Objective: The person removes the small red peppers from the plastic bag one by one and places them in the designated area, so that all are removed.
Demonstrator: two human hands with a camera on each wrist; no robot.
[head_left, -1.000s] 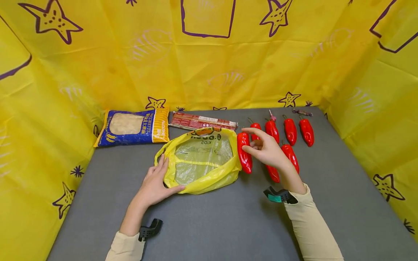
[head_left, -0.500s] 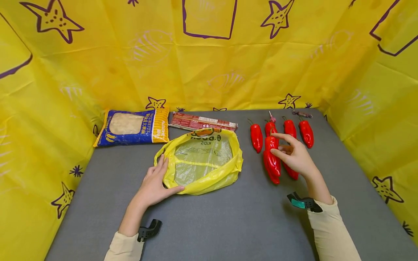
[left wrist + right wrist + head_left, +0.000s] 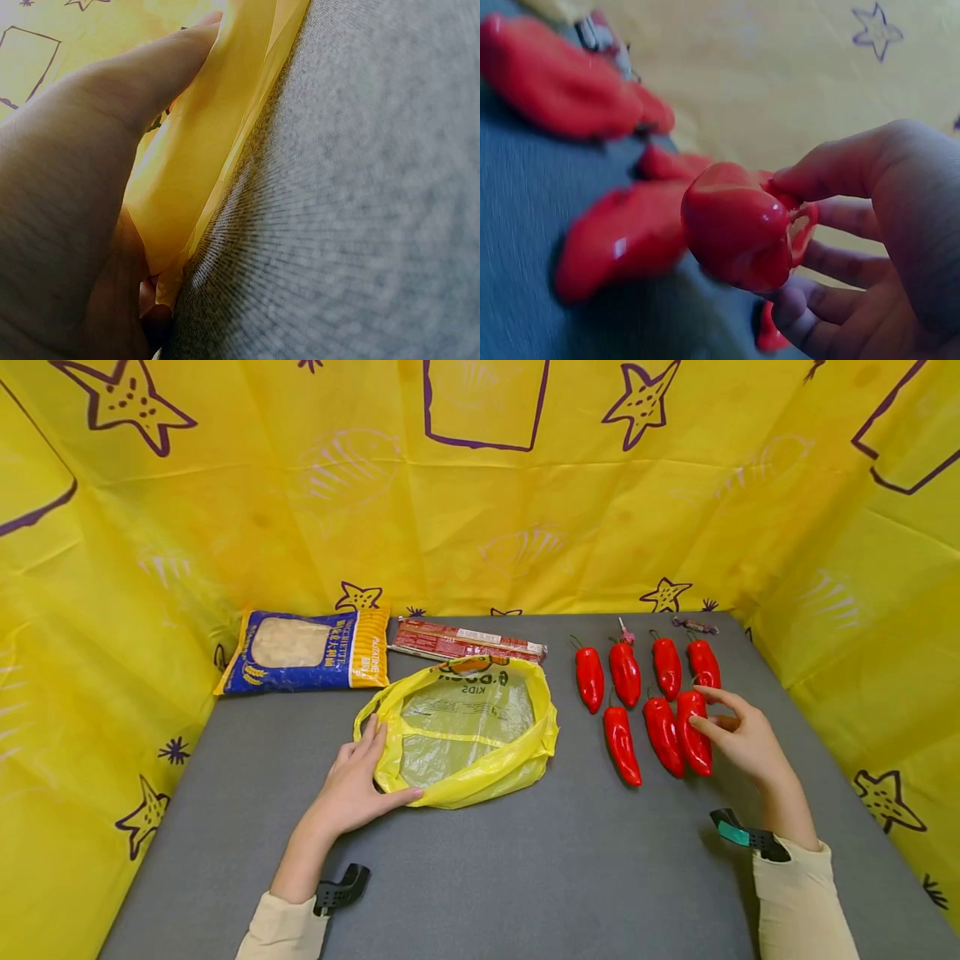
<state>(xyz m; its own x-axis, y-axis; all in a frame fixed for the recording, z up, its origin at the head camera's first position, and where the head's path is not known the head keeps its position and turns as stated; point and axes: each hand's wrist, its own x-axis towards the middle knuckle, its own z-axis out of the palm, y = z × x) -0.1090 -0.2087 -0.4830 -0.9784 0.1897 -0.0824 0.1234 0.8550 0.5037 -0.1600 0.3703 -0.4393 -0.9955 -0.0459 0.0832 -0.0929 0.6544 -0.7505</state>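
My left hand rests on the left side of a yellow plastic bag, thumb along its front rim and fingers straight along its left rim. The bag lies with its mouth wide, showing its see-through inside. In the left wrist view the thumb lies across the yellow bag wall. With thumb and fingertips, my right hand pinches a red pepper, close beside another red pepper. A third pepper lies left of them. In the right wrist view the held pepper is sharp against blurred ones.
Several more red peppers form a back row. A pink item on a white stick and a wrapped candy lie behind them. A blue and yellow pasta bag and a flat red packet lie at the back left.
My right hand has moved right with the pepper, from the bag's right edge past the front-row peppers to their right end. The left hand and the bag have hardly moved.
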